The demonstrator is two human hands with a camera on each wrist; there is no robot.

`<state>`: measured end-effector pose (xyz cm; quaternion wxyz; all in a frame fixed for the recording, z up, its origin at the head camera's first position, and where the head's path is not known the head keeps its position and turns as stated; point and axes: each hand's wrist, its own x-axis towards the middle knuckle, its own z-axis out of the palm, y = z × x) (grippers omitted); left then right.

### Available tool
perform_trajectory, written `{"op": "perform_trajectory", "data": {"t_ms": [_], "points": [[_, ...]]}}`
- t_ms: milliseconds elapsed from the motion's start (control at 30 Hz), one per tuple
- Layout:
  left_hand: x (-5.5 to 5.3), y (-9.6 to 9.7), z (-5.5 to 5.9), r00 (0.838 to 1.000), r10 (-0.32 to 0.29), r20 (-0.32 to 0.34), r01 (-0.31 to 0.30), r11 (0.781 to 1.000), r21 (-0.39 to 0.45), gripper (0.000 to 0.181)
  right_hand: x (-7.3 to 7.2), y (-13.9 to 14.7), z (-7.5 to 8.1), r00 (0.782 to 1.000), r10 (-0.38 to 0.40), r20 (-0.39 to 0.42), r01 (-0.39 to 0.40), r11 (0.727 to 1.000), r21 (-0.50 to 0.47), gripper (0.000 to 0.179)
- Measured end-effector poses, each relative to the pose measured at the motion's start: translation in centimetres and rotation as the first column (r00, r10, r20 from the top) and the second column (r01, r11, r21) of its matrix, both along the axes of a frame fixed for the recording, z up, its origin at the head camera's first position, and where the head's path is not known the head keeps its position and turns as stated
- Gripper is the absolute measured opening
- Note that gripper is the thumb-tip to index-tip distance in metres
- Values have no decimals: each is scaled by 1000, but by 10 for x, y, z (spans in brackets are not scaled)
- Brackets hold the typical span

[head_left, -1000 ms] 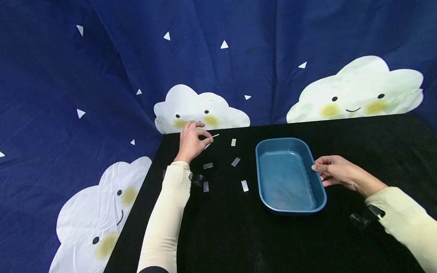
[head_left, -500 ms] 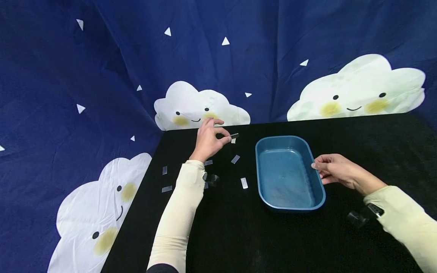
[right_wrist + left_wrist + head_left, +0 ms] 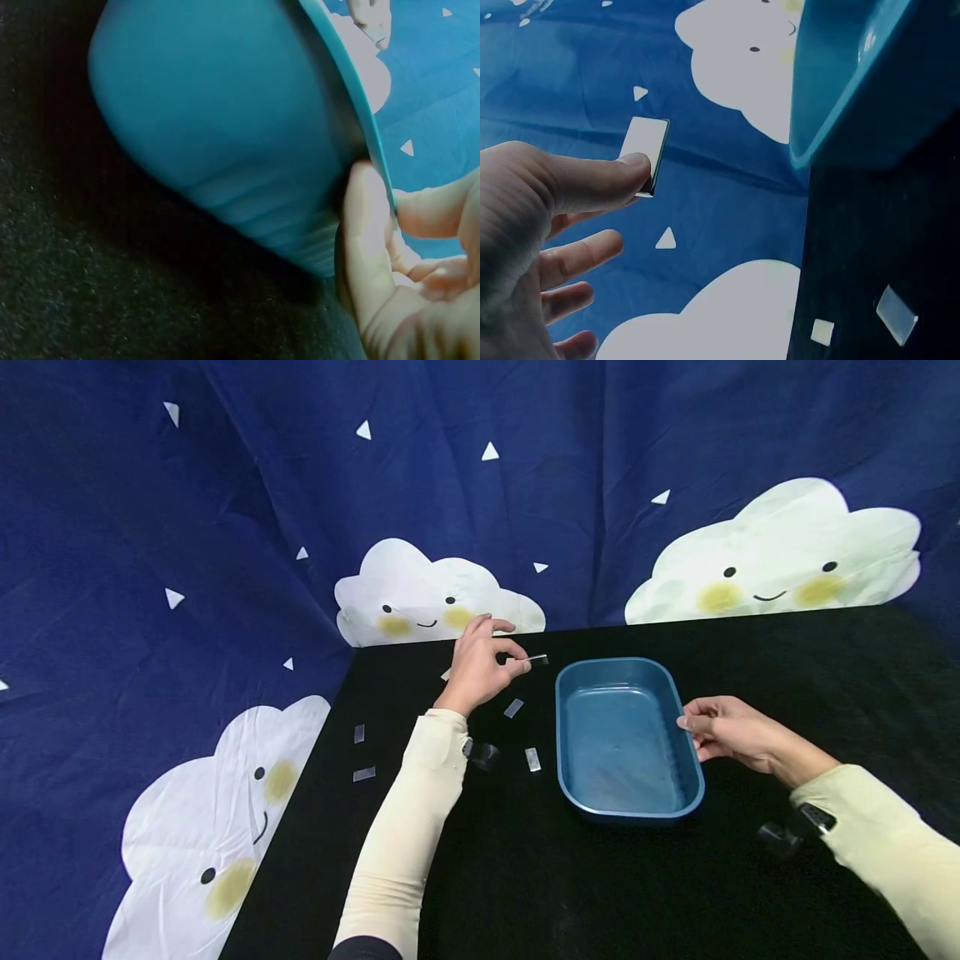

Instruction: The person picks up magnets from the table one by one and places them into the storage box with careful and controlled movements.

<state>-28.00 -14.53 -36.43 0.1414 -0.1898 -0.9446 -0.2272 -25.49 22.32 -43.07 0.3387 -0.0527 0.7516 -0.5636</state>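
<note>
Between thumb and forefinger, my left hand [image 3: 483, 670] pinches a small shiny rectangular tile [image 3: 643, 141], seen pale and flat with a thin edge in the left wrist view. Its other fingers are spread apart from the tile. In the head view the hand hovers above the table, left of the far end of a blue plastic basin [image 3: 622, 752]. My right hand [image 3: 738, 733] grips the basin's right rim; the right wrist view shows its thumb [image 3: 435, 210] on one side of the wall and fingers on the other. Nothing lies inside the basin.
Similar small tiles lie scattered on the black tabletop [image 3: 585, 893]: one tile [image 3: 513, 708] and another tile [image 3: 532, 760] left of the basin, and a further tile [image 3: 359, 733] near the left edge. A blue curtain [image 3: 450, 468] with clouds borders the table.
My left hand has carried the tile rightward, from above the far left tiles to near the basin. My right hand keeps its grip on the rim.
</note>
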Motion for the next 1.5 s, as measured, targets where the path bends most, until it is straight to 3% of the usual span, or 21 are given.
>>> {"op": "perform_trajectory", "data": {"t_ms": [267,567,800,1067,1500], "points": [[-2,24,5,1000,-28,-9,28,999,-38,11,1,-6,-2,1000,-1,-13,1,1000,1,19],[-6,54,9,999,-28,28,30,994,-106,14,-1,-9,-2,1000,-10,-3,10,1000,-12,19],[-11,70,0,998,-38,57,46,988,-147,14,-2,-11,-1,1000,-16,8,16,1000,-24,19],[-16,84,-14,999,17,48,-8,985,-173,10,0,-12,1,1000,-11,4,11,1000,-18,22],[-22,95,-31,995,43,89,-18,963,-270,9,1,-12,-1,1000,-19,13,19,1000,-14,21]]}}
